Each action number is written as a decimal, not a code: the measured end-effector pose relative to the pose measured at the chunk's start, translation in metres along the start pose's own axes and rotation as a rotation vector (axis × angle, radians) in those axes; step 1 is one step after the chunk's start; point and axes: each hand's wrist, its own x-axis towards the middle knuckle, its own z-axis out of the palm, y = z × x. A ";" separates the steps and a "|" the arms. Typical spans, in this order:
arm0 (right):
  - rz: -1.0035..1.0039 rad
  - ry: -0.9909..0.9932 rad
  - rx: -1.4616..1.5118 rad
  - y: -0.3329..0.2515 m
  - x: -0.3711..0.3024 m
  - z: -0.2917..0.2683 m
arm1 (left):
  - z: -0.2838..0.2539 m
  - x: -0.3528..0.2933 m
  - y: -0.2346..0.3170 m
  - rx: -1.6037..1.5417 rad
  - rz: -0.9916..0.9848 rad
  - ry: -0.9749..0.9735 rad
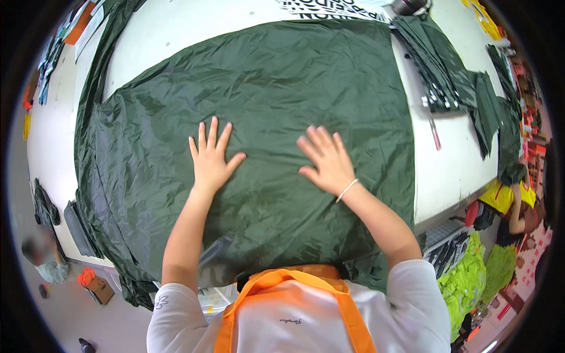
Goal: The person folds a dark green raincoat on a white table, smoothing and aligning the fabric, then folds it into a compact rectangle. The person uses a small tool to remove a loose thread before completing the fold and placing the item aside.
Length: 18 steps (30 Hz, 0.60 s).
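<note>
A large sheet of dark green, thin, shiny fabric (271, 76) lies spread over the white table, wrinkled in many places and hanging over the near edge by my body. My left hand (210, 159) rests flat on it left of the middle, fingers spread. To the right, my right hand (327, 160) is on or just above the same fabric, its fingers apart and slightly blurred. Neither hand holds anything. Along the left side the fabric is bunched into long folds (88, 135).
Folded dark green pieces (432, 65) are stacked at the table's far right, near a thin pen-like tool (435, 134). Printed white sheets (335, 9) lie at the far edge. Bright lime fabric (462, 285) is heaped below right. Other people are at both sides; a cardboard box (100, 289) stands lower left.
</note>
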 end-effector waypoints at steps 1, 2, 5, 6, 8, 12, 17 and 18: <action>0.056 0.060 -0.046 0.013 -0.008 -0.005 | -0.002 0.001 0.001 0.012 0.001 0.031; 0.161 0.095 -0.153 0.025 -0.016 -0.017 | -0.001 0.004 -0.001 0.014 0.015 0.050; 0.541 0.238 -0.339 0.100 -0.090 -0.026 | -0.011 -0.008 0.003 -0.008 0.031 0.092; 0.626 0.244 -0.389 0.117 -0.125 -0.034 | -0.017 -0.023 0.007 -0.030 0.009 0.127; 0.793 0.286 -0.376 0.146 -0.194 -0.051 | -0.020 -0.054 0.012 -0.010 -0.079 0.177; 1.074 0.094 -0.149 0.111 -0.282 -0.072 | 0.017 -0.146 -0.021 0.073 -0.304 0.166; 0.993 0.209 -0.023 0.105 -0.306 -0.044 | 0.002 -0.166 -0.031 -0.037 -0.321 0.154; 1.015 0.222 0.005 0.102 -0.303 -0.049 | 0.001 -0.171 -0.040 -0.117 -0.272 0.179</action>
